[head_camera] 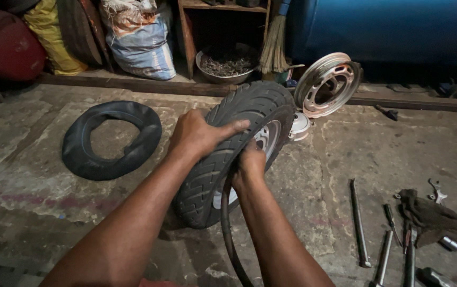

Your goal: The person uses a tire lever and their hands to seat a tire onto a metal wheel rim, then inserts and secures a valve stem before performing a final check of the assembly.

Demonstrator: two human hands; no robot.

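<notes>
A small black scooter tyre point(228, 154) with a silver rim inside stands upright on the concrete floor in front of me. My left hand point(199, 134) lies over the top of its tread, fingers spread across it. My right hand point(248, 166) grips the tyre's near sidewall where a black inner tube point(227, 228) hangs out toward me.
Another black inner tube point(111, 139) lies flat at the left. A bare silver wheel rim point(328, 84) leans at the back, a hub part point(299, 126) beside it. Tyre levers and tools point(385, 234) and a dark rag point(433, 215) lie at the right. Sacks, a shelf and a blue drum line the back.
</notes>
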